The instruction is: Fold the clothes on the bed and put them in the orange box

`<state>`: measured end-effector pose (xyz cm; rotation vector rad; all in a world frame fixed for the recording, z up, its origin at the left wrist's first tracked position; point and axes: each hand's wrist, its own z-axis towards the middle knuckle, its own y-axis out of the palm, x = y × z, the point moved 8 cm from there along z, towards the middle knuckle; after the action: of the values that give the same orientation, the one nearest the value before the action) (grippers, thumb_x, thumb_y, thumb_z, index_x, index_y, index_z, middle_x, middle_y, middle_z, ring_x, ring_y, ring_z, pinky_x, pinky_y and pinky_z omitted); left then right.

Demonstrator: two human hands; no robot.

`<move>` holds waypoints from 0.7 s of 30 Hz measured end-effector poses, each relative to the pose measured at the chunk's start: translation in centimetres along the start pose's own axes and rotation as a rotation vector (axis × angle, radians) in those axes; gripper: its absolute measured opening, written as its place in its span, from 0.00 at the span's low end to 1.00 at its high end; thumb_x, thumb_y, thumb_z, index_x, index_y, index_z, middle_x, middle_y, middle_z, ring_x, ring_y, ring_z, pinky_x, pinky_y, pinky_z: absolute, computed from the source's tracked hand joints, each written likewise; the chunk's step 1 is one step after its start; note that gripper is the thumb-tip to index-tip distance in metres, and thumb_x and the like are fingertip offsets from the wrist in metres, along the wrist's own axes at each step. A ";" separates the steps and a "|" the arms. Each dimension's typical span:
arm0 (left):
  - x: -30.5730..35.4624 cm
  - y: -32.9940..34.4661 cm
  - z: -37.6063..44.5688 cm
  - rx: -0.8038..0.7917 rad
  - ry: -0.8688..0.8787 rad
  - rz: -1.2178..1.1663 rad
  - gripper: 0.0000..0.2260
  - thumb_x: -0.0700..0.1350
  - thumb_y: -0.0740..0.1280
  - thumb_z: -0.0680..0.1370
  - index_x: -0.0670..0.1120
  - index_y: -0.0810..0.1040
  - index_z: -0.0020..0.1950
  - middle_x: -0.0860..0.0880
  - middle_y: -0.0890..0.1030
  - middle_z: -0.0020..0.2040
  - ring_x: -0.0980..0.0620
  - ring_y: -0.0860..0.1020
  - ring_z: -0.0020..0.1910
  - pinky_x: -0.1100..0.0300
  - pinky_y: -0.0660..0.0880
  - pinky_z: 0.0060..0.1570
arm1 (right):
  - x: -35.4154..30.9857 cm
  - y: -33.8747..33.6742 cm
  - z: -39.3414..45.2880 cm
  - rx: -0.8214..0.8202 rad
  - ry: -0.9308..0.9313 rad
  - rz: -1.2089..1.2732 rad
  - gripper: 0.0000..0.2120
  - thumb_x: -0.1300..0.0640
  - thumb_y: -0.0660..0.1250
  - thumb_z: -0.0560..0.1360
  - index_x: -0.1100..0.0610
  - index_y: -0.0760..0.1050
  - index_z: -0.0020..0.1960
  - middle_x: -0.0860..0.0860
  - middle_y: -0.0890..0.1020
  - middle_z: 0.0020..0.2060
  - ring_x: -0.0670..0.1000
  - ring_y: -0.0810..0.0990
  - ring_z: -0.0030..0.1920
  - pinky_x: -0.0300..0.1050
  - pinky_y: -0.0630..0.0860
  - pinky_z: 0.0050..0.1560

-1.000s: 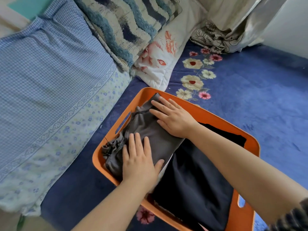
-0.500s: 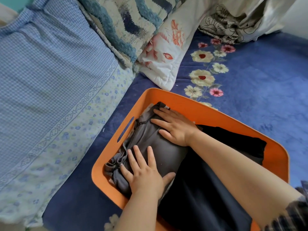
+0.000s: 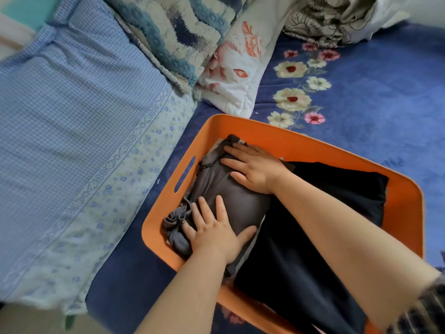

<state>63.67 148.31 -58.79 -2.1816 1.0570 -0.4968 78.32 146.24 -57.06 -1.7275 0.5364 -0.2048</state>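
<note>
Bed cover (image 3: pixel 375 97): deep blue plush with a spray of cream and pink flowers; spans the whole surface beneath everything listed.

Blue checked pillow (image 3: pixel 72 121): large, gingham top with a pale flower-print border, lies at the left, near the box's left wall.

Orange box (image 3: pixel 301 143): plastic, rounded corners, slot handle cut in the left wall; sits on the cover in the lower centre, just below the white pillow.

Wave-patterned cushion (image 3: pixel 178 32): blue and cream tufted, at the top, overlapping the checked pillow's far edge.

Black garment (image 3: pixel 320 237): folded, lies flat in the box's right part, partly crossed by the right forearm.

White floral pillow (image 3: pixel 238 68): quilted, coral flower print, leans against the cushion, its corner close to the box's far rim.

Crumpled beige fabric (image 3: pixel 330 20): dark outline print, heaped at the top right.

Grey garment (image 3: pixel 231 201): folded, inside the box's left part, beside and slightly over the black one; gathered waistband bunched at the near-left corner.

Right hand (image 3: pixel 255 169): flat, fingers extended, palm pressing the grey garment's far end. Grasps nothing.

Left hand (image 3: pixel 214 230): flat, fingers spread, pressing the grey garment's near end. Grasps nothing.
</note>
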 end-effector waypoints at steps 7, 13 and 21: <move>-2.2 -2.7 -2.6 0.272 -0.126 -0.092 0.37 0.65 0.50 0.77 0.42 0.45 0.76 0.42 0.43 0.76 0.43 0.40 0.75 0.43 0.48 0.71 | 0.2 -2.2 -1.7 0.051 0.092 0.012 0.28 0.43 0.49 0.80 0.54 0.53 0.76 0.51 0.52 0.76 0.50 0.48 0.76 0.46 0.47 0.73; -2.8 0.1 -1.0 0.014 -0.176 -0.212 0.45 0.72 0.48 0.72 0.45 0.33 0.75 0.41 0.32 0.74 0.43 0.32 0.73 0.40 0.44 0.71 | 1.0 -0.4 -1.0 -0.039 0.179 0.171 0.29 0.43 0.51 0.80 0.57 0.52 0.76 0.51 0.55 0.76 0.50 0.53 0.75 0.43 0.48 0.73; -2.5 0.3 -1.0 -0.023 -0.222 -0.164 0.45 0.72 0.46 0.72 0.45 0.32 0.74 0.40 0.31 0.74 0.42 0.31 0.73 0.40 0.43 0.71 | 0.9 -0.7 -1.6 0.025 0.209 0.209 0.24 0.49 0.48 0.82 0.56 0.54 0.76 0.51 0.55 0.76 0.50 0.52 0.75 0.42 0.47 0.73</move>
<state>61.43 149.77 -58.43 -2.2935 0.7729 -0.3067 78.64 144.47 -56.14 -1.6218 0.8591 -0.2434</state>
